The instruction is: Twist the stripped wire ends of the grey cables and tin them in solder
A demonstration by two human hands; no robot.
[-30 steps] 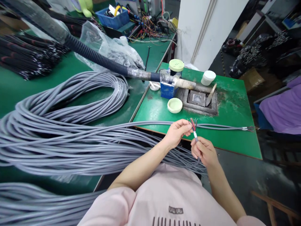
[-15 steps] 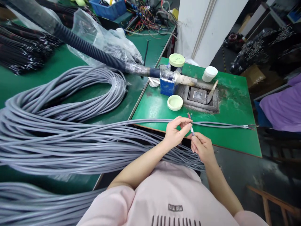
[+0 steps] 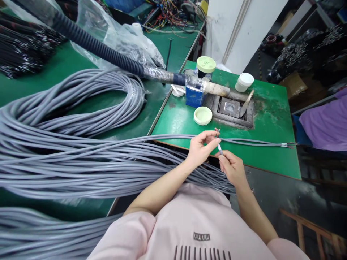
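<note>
Between the fingers of my right hand is a grey cable with a white band near its stripped end. My left hand pinches the thin coloured wires that fan out of that end, their tips pointing up past my fingertips. Beyond my hands, grey cables lie across the green board, their stripped ends at the right with a white band. A large bundle of grey cables spreads from the left and passes beneath my forearms.
A soldering pot with a scraper on it is set into the board. Around it are a fume hose, a blue box, a pale green lid and a white jar. A person in purple is at the right.
The wire ends and my left fingertips have shifted slightly left, and the wire tips look closer together. Both hands keep their hold; the whole view has moved a little.
</note>
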